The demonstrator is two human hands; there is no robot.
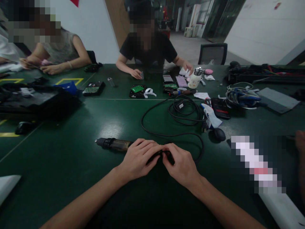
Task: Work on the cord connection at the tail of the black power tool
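Note:
An electric screwdriver [116, 144] lies across the green table in front of me, its metal tip pointing left. My left hand [140, 157] is closed around its rear part, fingers over the top and thumb on the near side. Close against it, my right hand [182, 162] pinches something dark at the tool's tail end, where the cord seems to join; the fingers hide the exact spot. A black cord [201, 144] curves from behind my right hand to a loose coil [186, 111] farther back, with a plug near its right side.
Two people [147, 41] sit across the green table [71, 165]. Before them are circuit board assemblies [138, 89] and a white cup of tools [195, 79]. A black mouse [218, 135] and blue-white bundle [243, 97] are right; a black case [35, 98] is left.

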